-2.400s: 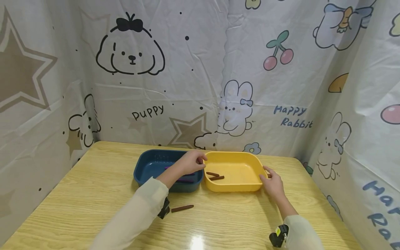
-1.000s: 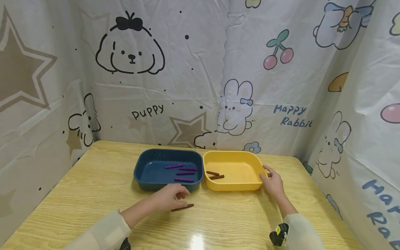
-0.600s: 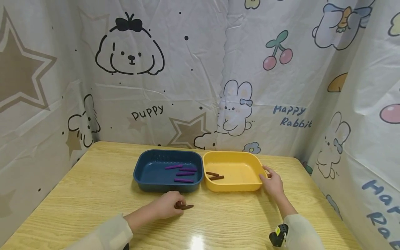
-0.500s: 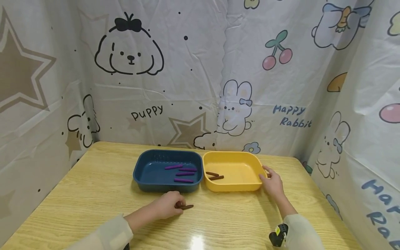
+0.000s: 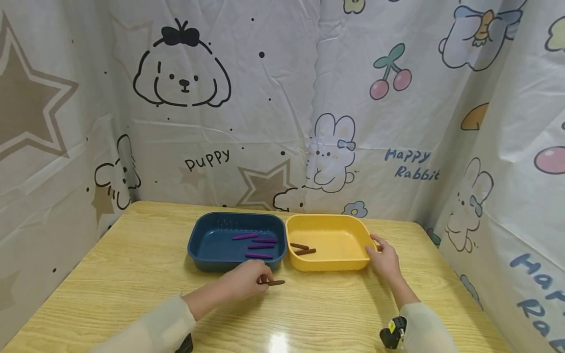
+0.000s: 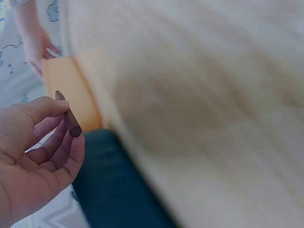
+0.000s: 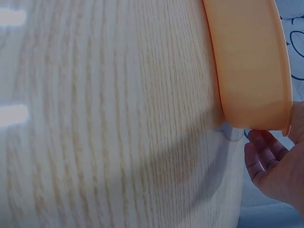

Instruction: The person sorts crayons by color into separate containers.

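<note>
My left hand [image 5: 248, 279] pinches a brown crayon [image 5: 277, 283] between thumb and fingers, just in front of the blue tray [image 5: 207, 262]. In the left wrist view the crayon [image 6: 69, 115] is raised off the table, its tapered tip pointing away. My right hand [image 5: 386, 257] holds the right end of the yellow tray [image 5: 342, 265], thumb over the rim and fingers against the outside wall. Inside the yellow tray, two brown crayons [image 5: 304, 252] lie at the left end. Several purple crayons [image 5: 259, 255] lie in the blue tray.
Both trays stand side by side on a wood-grain table [image 5: 145, 274], their near ends meeting. A printed cloth [image 5: 265, 122] hangs behind the table and along both sides. Black wrist cameras [image 5: 393, 333] sit at the sleeves.
My left hand came back from between the trays to the brown crayon on the table, took hold of it and lifted it slightly, forward and right. The right hand stayed at the yellow tray.
</note>
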`<state>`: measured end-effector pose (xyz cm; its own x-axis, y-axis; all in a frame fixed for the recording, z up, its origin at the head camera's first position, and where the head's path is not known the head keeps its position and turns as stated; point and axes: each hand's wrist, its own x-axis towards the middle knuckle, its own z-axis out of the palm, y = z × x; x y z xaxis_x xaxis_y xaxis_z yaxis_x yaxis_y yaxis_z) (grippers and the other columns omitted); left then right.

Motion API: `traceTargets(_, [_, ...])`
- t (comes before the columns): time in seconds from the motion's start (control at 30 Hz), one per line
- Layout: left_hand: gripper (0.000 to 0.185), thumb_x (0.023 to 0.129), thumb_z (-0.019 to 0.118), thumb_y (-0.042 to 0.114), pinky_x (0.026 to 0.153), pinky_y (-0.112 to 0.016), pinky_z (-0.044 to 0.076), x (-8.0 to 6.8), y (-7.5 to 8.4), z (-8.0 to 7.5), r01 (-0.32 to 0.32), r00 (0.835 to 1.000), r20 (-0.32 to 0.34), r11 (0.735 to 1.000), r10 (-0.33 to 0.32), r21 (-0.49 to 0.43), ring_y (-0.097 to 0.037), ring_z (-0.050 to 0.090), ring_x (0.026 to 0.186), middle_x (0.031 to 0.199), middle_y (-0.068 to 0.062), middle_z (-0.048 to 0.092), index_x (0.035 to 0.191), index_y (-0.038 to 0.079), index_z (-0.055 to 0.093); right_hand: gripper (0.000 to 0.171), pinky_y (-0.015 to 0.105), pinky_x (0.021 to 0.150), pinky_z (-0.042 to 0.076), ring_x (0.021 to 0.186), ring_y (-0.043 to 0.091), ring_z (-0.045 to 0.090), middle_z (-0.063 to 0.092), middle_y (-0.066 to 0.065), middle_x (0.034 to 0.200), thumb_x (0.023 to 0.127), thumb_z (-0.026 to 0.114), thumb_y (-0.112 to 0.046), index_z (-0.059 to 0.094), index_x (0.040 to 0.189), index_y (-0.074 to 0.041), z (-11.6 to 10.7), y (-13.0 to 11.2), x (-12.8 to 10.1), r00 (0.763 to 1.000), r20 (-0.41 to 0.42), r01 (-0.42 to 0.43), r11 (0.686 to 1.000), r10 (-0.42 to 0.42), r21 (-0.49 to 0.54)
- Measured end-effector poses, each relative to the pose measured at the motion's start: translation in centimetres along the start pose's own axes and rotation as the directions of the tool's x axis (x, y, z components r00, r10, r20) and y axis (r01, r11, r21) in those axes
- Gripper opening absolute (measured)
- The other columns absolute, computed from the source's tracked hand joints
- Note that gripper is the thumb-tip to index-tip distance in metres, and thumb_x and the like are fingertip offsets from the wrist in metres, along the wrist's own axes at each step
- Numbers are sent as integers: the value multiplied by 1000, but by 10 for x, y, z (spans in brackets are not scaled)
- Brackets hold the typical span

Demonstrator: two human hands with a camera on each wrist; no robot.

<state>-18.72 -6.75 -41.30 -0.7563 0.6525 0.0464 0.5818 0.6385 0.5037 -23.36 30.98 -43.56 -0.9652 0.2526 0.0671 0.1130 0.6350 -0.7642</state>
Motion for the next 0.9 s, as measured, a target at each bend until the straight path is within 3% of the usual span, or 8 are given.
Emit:
traceTargets(0.23, [7, 86, 65, 10, 64, -18, 44, 19, 21, -20, -18, 1000, 7, 1000, 18, 18, -7, 49, 72, 79, 5, 56, 89, 9, 71, 50, 16, 62, 45, 100, 32, 58, 56, 30, 117, 93, 54, -17, 42, 139, -3, 0, -1, -1, 1000, 10, -6, 1000, 6, -3])
traceTargets(0.53, [7, 85, 66, 10, 66, -22, 46, 55, 41, -38, -56, 998, -37, 994, 60, 89, -10, 52, 75, 82, 1, 63, 89, 11, 71, 50, 17, 63, 47, 102, 32, 57, 53, 30, 120, 93, 53, -18, 40, 140, -4, 1, -2, -3, 999, 26, -28, 1000, 28, 2])
traceTargets(0.9, [13, 88, 63, 15, 72, -23, 50, 100, 50, -46, 2, 999, -38, 989, 4, 146, -13, 60, 83, 92, -2, 69, 99, 11, 71, 51, 17, 63, 47, 102, 33, 57, 53, 29, 121, 93, 52, -18, 40, 140, -4, 0, -1, -1, 1000, 21, -22, 1000, 22, 7])
